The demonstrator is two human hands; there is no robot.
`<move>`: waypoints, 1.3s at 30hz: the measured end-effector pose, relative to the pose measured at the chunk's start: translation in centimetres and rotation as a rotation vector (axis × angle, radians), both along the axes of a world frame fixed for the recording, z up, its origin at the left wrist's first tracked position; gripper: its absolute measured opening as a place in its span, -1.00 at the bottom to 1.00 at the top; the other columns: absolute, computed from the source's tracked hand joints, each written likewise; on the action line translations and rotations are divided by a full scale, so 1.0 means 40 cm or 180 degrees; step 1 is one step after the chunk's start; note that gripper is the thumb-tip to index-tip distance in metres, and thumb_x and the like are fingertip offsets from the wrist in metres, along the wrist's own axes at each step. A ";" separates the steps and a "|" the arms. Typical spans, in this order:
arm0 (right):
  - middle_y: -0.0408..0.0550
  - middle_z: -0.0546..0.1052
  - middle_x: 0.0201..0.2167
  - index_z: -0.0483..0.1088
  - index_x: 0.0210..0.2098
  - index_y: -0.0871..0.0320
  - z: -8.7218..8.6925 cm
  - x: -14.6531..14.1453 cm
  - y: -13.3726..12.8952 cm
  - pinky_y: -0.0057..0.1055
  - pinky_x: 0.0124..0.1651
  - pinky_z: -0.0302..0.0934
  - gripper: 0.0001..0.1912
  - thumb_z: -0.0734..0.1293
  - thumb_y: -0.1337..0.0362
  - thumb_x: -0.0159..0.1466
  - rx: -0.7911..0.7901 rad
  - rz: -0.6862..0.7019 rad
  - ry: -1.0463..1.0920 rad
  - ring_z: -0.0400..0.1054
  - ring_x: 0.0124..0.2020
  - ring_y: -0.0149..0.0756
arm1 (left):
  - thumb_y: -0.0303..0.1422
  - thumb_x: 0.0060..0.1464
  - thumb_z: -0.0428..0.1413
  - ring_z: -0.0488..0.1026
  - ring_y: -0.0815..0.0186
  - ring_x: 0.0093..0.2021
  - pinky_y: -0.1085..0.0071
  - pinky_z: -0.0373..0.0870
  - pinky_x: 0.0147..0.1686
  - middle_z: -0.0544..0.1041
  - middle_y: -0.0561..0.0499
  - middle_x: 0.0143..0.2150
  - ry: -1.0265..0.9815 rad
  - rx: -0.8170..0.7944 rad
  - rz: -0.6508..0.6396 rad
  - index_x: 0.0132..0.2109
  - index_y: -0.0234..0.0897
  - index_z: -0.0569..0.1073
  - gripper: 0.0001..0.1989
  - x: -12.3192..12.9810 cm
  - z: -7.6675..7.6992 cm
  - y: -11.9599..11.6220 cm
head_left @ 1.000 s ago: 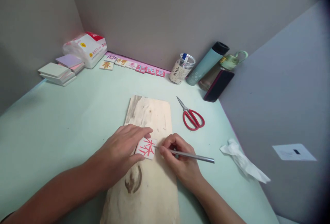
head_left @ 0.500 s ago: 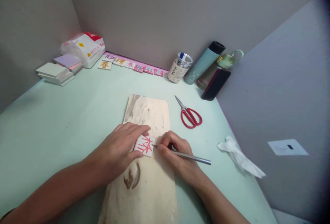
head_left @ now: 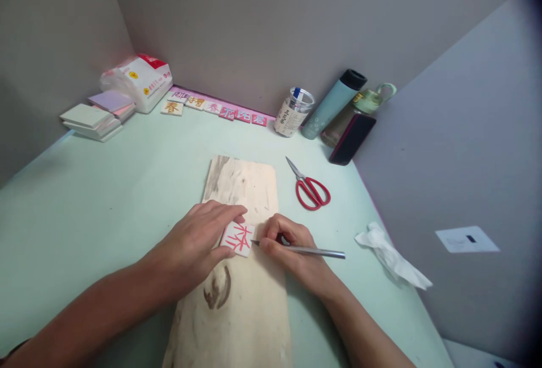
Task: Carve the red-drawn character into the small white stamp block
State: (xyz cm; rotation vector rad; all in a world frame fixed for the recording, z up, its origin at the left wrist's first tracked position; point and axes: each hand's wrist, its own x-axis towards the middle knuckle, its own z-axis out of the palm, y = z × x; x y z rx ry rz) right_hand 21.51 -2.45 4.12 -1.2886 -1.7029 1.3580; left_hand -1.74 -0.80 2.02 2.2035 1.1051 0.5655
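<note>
A small white square tile (head_left: 237,239) with a red carved-looking character lies on a wooden board (head_left: 249,300). My left hand (head_left: 203,232) grips the tile, thumb at its near edge and fingers at its far edge. In my right hand (head_left: 288,244) is a slim metal craft knife (head_left: 322,252), held like a pen. Its pointed tip is at the tile's right edge, beside the red strokes. Part of the tile's left side is hidden under my left hand.
Red-handled scissors (head_left: 309,184) lie right of the board, and a crumpled tissue (head_left: 393,255) farther right. Along the back stand a can (head_left: 292,114), a blue tumbler (head_left: 332,105), a bottle and a phone (head_left: 352,139). Lettered tiles (head_left: 228,113), stacked blanks (head_left: 91,117) and a tissue pack (head_left: 146,80) are behind left.
The knife's back end has swung slightly up, so it lies flatter, while its tip stays near the tile's right edge. My left hand keeps its hold. The view has shifted slightly.
</note>
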 end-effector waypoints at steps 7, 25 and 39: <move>-0.23 0.28 -0.47 0.19 -0.46 0.11 0.002 0.000 0.002 -0.42 -0.40 -0.05 -0.79 0.30 0.36 0.27 -0.0134 0.0035 0.0098 0.06 -0.43 -0.40 | -0.51 0.14 0.17 0.34 0.13 0.14 0.20 0.21 0.12 0.48 -0.01 0.15 0.0028 0.0008 -0.0006 0.18 -0.14 0.31 -0.52 0.002 -0.001 0.005; -0.26 0.24 -0.54 0.17 -0.49 0.11 -0.009 -0.012 -0.022 -0.43 -0.44 -0.06 -0.78 0.29 0.35 0.25 0.0083 -0.0209 -0.0150 0.04 -0.48 -0.42 | -0.49 0.12 0.20 0.37 0.11 0.01 0.20 0.23 0.01 0.50 -0.02 0.02 0.0159 0.0230 0.0007 0.17 -0.16 0.32 -0.51 0.006 0.011 -0.004; -0.24 0.28 -0.54 0.16 -0.50 0.09 -0.043 -0.062 -0.059 -0.44 -0.43 0.03 -0.74 0.29 0.28 0.27 0.0409 -0.0924 -0.0118 0.10 -0.50 -0.41 | -0.38 -0.05 0.34 0.35 0.08 -0.07 0.22 0.30 -0.09 0.39 -0.02 -0.08 0.0457 -0.0262 0.0044 0.07 -0.19 0.41 -0.48 0.034 0.035 -0.031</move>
